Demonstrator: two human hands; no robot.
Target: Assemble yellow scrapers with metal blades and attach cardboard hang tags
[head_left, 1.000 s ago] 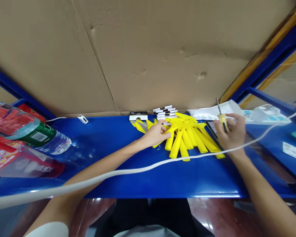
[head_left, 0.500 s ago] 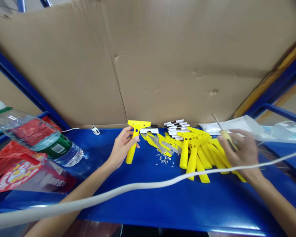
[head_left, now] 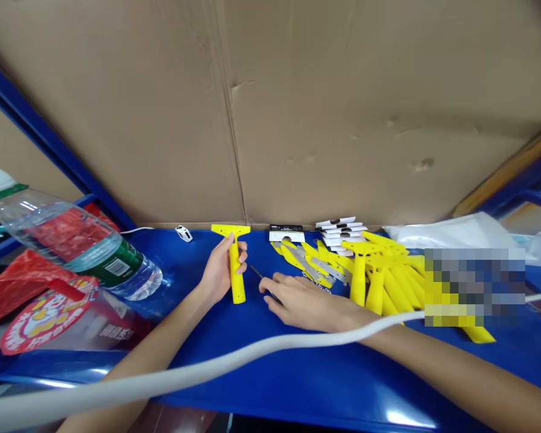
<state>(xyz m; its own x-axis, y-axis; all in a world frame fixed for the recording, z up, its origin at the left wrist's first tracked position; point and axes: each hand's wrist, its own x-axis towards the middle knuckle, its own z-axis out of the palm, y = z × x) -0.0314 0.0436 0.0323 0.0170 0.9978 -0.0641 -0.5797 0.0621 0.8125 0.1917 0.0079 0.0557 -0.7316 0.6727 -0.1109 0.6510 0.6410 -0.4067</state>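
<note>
A yellow T-shaped scraper handle (head_left: 237, 278) is upright in my left hand (head_left: 219, 268), whose fingers wrap around its upper shaft. Just to its right, my right hand (head_left: 297, 300) is closed on a screwdriver (head_left: 256, 272); the thin shaft points toward the handle, while the grip is mostly hidden by my fingers. Behind my right hand lie yellow plates and grey metal blades (head_left: 304, 258), with small screws (head_left: 327, 289) partly covered. More yellow handles (head_left: 394, 285) are piled to the right.
White folded packets (head_left: 341, 231) and a black-and-white box (head_left: 287, 233) lie by the cardboard wall (head_left: 162, 120). A water bottle (head_left: 103, 255) and a red-lidded cup (head_left: 49, 313) stand tilted at left. A white cable (head_left: 234, 355) crosses the foreground. A plastic bag (head_left: 451, 231) lies right.
My right hand has moved left with the screwdriver, from beside the pile to near the held handle. My left hand has turned the handle over to show a different side. The view has shifted slightly.
</note>
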